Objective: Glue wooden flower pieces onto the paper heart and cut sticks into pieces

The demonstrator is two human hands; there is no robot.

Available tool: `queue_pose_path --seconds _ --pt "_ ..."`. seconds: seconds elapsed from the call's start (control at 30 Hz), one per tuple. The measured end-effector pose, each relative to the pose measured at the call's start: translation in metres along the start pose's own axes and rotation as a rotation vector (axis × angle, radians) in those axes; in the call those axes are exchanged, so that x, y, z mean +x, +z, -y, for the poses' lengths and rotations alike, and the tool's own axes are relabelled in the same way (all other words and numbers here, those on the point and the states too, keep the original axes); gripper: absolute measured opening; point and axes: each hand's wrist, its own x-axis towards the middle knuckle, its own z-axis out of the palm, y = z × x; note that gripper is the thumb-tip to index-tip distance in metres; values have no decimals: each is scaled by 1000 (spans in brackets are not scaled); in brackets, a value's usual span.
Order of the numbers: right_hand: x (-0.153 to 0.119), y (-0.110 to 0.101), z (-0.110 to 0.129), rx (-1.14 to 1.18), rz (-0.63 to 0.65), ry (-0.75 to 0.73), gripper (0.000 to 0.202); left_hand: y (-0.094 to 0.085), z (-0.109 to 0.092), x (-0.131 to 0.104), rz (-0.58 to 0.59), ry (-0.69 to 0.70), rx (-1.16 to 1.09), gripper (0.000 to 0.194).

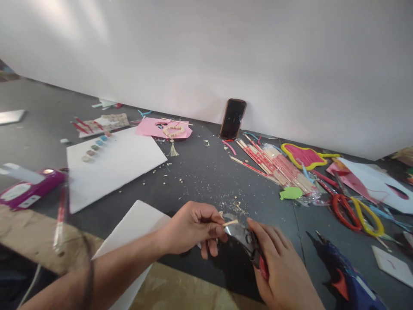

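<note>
Protruding from left grip (pixel 197 227) | stick (pixel 230 223) | at cutter (pixel 244 236) in right grip (pixel 279 255)

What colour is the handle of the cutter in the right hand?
The handle shows mainly red in the head view, though partly covered.

- Left forearm (pixel 125 265) slants in from lower left, wrist nearly straight.
- Left hand (pixel 201 226): thumb and forefinger pinched, lower fingers (pixel 213 247) curled.
- Right hand (pixel 279 258) curls in a grip, near the left.
</note>
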Motion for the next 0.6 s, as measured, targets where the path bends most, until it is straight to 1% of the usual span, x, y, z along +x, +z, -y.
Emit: queue_pose_path --seconds 0.07,0.2,0.27,0.4,0.5,0.6 --pt "0 -1 -1 11 6 -13 63 -1 1 1 39 -16 -37 27" --pt "1 -3 1 28 4 -24 65 -3 2 1 129 -91 -121 29" --pt "2 -4 2 41 -6 -31 65 -3 3 1 154 -109 -145 29" --pt "2 -5 4 74 8 -25 65 -4 3 -2 157 -98 -152 24" --pt "0 -4 5 77 19 -25 59 -3 3 -1 167 -91 -160 26" --pt "-1 -1 4 49 -9 -10 54 -1 2 0 134 -72 -140 30"
